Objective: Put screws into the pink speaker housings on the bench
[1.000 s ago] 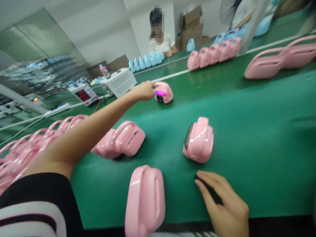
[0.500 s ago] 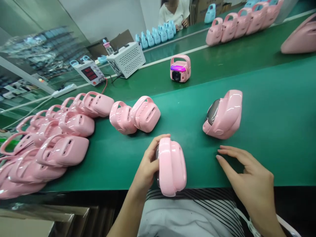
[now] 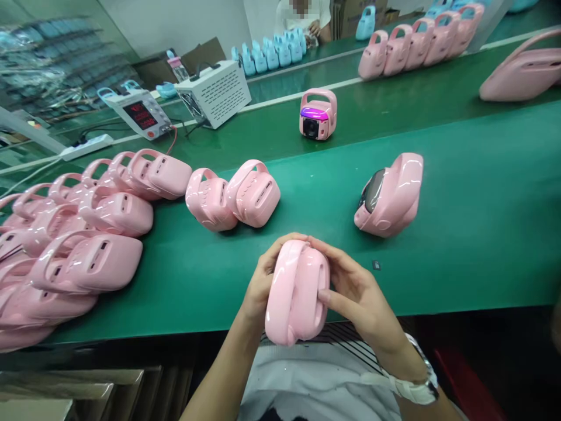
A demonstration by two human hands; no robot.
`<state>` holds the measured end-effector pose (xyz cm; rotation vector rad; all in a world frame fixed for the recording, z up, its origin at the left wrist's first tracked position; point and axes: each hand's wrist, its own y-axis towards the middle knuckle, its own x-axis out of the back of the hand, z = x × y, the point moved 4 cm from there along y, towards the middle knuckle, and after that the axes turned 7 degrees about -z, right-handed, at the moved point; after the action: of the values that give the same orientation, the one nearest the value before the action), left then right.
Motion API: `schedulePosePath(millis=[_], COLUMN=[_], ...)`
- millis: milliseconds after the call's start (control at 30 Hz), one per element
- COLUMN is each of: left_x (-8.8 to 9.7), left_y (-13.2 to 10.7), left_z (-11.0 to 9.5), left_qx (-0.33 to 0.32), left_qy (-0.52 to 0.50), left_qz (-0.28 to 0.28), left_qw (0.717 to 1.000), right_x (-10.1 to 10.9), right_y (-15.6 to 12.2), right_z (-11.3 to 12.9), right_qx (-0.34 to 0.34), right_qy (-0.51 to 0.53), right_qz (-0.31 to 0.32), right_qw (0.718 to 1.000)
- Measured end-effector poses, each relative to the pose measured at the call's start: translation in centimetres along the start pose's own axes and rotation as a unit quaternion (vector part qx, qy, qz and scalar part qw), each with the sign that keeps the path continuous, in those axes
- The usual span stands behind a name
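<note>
A pink portable speaker (image 3: 287, 292) with a carry handle is held between my two hands at the table's front edge. My left hand (image 3: 258, 286) grips its darker front side, the fingers closed around it. On the opposite side, my right hand (image 3: 359, 292) has its thumb against the slotted back panel and its fingers round the top corner. To the right lies a small black memory card (image 3: 376, 265) on the green mat. Beyond it stands another pink speaker (image 3: 392, 196), turned with its dark front to the left.
Two pink speakers (image 3: 254, 193) stand left of centre, with rows of more (image 3: 105, 263) at far left. Farther back are a lit speaker (image 3: 318, 117), a power supply (image 3: 140, 114) and a vented grey box (image 3: 219, 93). A person (image 3: 307, 23) sits across the bench.
My right hand has moved left from the mat and taken hold of the speaker in my left hand. The speaker has tilted slightly. The memory card now shows on the mat.
</note>
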<state>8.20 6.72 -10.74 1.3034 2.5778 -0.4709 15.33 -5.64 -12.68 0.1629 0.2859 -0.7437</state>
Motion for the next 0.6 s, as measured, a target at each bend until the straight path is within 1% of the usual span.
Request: schedulePosePath(millis=[67,133,200,400,600], left_x=[-0.07,-0.25,-0.41,-0.32,-0.09], left_y=[0.13,0.15,0.12,0.22,0.34], left_z=[-0.06,-0.09,-0.10,-0.03,0.55], left_qx=[0.001,0.000,-0.001,-0.020,-0.032], left_qy=[-0.008,-0.008,-0.010,-0.021,-0.026], left_qz=[0.005,0.022,0.036,0.047,0.083], left_qw=[1.000,1.000,0.999,0.998,0.996], right_x=[-0.30,-0.27,-0.16,0.02,-0.47], right_y=[0.27,0.27,0.17,0.16,-0.12], right_z=[-0.76,-1.03,-1.02,-0.75,-0.99], right_qx=[-0.022,-0.021,-0.025,-0.038,-0.050], right_qy=[0.063,0.090,0.101,0.118,0.164], right_qz=[-0.004,-0.020,-0.026,-0.029,-0.064], right_qw=[0.998,0.996,0.994,0.992,0.983])
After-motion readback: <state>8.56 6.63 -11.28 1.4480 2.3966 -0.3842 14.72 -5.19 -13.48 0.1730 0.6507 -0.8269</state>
